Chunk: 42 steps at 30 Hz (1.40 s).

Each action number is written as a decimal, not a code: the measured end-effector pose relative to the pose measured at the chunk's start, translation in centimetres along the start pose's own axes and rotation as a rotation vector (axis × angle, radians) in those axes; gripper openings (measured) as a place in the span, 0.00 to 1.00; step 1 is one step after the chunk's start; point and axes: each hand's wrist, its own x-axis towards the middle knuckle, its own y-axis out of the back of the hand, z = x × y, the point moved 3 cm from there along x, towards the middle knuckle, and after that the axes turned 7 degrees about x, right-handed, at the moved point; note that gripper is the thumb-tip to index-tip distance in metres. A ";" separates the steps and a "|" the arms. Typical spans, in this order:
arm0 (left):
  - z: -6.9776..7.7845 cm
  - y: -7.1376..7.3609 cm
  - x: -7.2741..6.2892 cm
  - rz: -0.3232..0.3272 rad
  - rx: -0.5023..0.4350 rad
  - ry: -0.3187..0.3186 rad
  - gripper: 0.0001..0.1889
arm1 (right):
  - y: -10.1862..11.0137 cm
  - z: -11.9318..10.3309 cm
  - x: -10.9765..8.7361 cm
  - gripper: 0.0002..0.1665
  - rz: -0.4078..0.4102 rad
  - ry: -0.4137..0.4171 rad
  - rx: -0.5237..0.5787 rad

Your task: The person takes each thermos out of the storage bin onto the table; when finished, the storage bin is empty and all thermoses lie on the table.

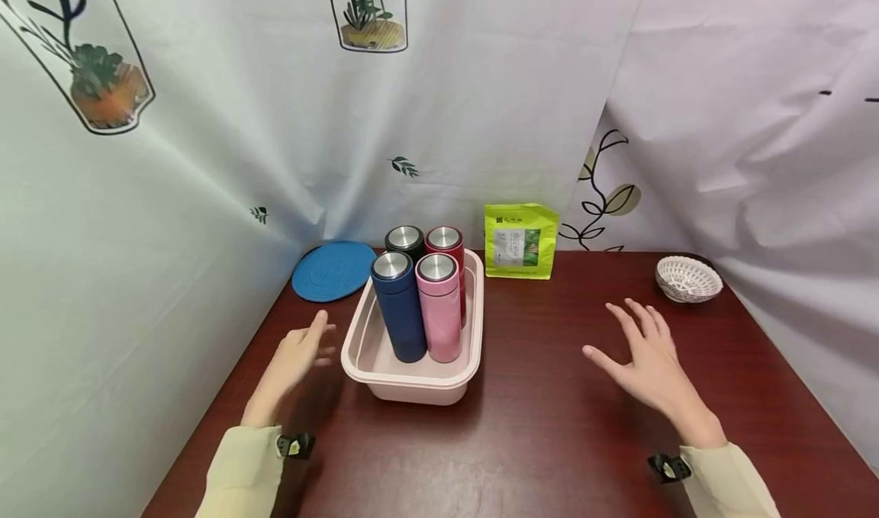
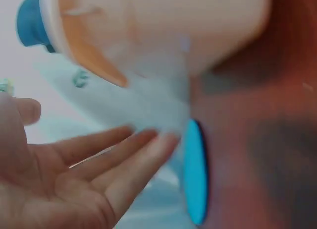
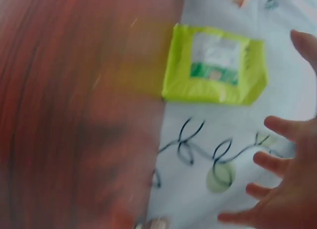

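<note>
A pale pink plastic basin (image 1: 426, 384) stands left of the table's middle. In it are several upright flasks with steel-topped lids: a navy blue flask (image 1: 401, 316) and a pink flask (image 1: 442, 316) in front, a black flask (image 1: 405, 237) and a red flask (image 1: 453, 245) behind. My left hand (image 1: 297, 358) hovers just left of the basin, fingers extended, holding nothing. Over the right half of the table my right hand (image 1: 648, 361) is spread with nothing in it. In the right wrist view its fingers (image 3: 275, 164) are apart from the green pouch (image 3: 215, 65).
A round blue woven mat (image 1: 334, 271) lies at the back left corner, behind my left hand. The green pouch (image 1: 519, 242) stands upright against the white curtain. At the back right is a small white woven basket (image 1: 689, 280). Curtain cloth borders the dark red table (image 1: 536, 442).
</note>
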 end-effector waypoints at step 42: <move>2.3 -0.7 0.1 -0.144 -0.256 0.119 0.19 | -11.9 -14.7 8.8 0.40 -0.072 0.073 0.508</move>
